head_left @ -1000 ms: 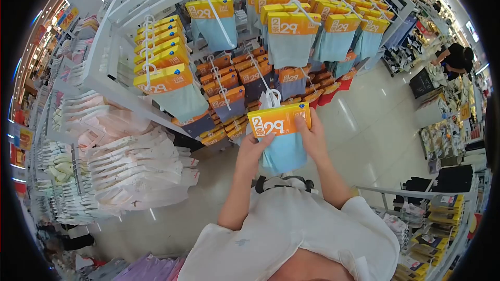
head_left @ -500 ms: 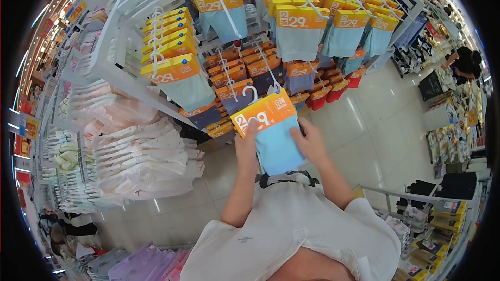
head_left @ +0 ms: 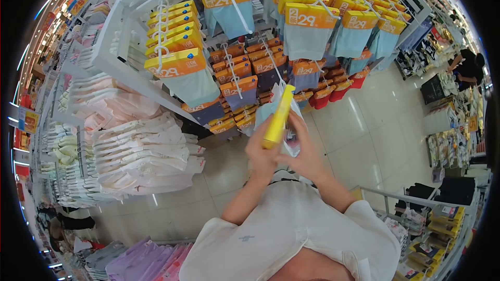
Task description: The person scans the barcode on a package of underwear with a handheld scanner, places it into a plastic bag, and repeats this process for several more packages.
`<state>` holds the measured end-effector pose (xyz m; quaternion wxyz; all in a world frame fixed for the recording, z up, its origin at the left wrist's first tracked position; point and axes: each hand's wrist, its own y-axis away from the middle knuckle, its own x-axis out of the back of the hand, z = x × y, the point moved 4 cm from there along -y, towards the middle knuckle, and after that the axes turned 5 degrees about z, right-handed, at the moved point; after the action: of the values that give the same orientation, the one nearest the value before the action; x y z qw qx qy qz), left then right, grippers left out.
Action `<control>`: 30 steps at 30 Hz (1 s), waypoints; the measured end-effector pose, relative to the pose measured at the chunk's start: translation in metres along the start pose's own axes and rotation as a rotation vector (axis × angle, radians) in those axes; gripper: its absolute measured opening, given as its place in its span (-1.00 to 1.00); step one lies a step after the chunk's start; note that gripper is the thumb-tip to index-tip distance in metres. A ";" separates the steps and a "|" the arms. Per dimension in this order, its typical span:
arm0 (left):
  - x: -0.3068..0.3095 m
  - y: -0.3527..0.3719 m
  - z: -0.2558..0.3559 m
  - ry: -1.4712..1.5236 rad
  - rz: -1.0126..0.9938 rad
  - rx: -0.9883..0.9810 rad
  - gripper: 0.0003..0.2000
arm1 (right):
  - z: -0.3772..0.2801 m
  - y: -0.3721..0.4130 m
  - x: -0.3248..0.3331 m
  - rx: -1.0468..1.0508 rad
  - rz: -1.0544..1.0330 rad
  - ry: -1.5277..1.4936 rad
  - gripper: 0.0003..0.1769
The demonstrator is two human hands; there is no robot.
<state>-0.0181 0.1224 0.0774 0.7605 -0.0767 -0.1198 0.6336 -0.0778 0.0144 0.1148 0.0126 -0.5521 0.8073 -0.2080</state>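
Fingers (head_left: 259,136) of left hand (head_left: 263,153) pinched shut on lower end of yellow-orange card-topped packet of pale blue cloth (head_left: 278,114), held edge-on before chest. Right hand (head_left: 307,156) curled round packet's clear bag from behind. Risk: thin card slips from pinch, packet drops to glossy tiled floor (head_left: 364,130). Packet's top may snag hanging orange-headed packs (head_left: 304,26) on white wire rack (head_left: 112,57) beyond.

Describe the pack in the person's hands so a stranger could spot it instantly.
Start at the white rack hung with rows of orange-carded packs. Just below its middle, in front of it, the left hand and right hand hold one pack off the hooks. Unlike its hanging neighbours, it is turned edge-on, showing a narrow yellow strip instead of a card face.
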 end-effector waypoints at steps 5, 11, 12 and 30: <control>-0.019 0.018 0.038 -0.524 -0.313 -0.309 -0.12 | 0.040 0.007 0.011 -0.429 0.334 -0.240 -0.54; 0.008 0.006 0.040 -0.528 0.050 -0.208 -0.18 | 0.061 0.009 0.036 -0.476 0.548 -0.416 -0.64; 0.011 -0.003 0.025 -0.345 0.003 -0.088 -0.22 | 0.058 0.008 0.037 -0.490 0.544 -0.425 -0.63; 0.004 -0.013 -0.017 0.741 0.029 0.705 -0.66 | 0.042 0.017 0.028 -0.568 0.187 -0.144 -0.66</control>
<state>-0.0005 0.1249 0.0652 0.7227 -0.0367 0.3797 0.5764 -0.0935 -0.0195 0.0760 -0.0660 -0.4704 0.8774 0.0678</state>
